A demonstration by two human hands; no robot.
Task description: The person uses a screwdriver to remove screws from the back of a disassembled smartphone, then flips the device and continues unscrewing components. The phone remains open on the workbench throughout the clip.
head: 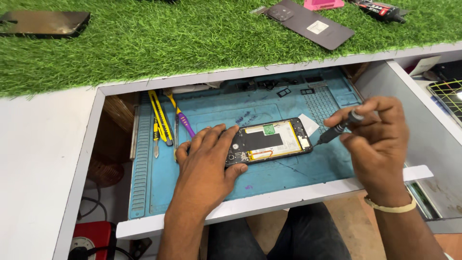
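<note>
Two hands worked together: right hand [378, 144] pinched screwdriver [339, 127], tip angled at opened phone [269, 141] right edge. Left hand [207, 161] lay spread, fingers pressing phone's left end, likely steadying it. Phone lay flat on blue mat [288, 175]; yellow cutter [159, 118] sat left.

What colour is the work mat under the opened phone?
Blue; the mat shows best in the head view.

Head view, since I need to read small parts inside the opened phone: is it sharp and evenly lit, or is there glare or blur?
Head view: the opened phone is sharp and softly lit; the left hand and right hand cast faint shadows on the blue mat; glare whitens the far right edge; no motion blur.
</note>
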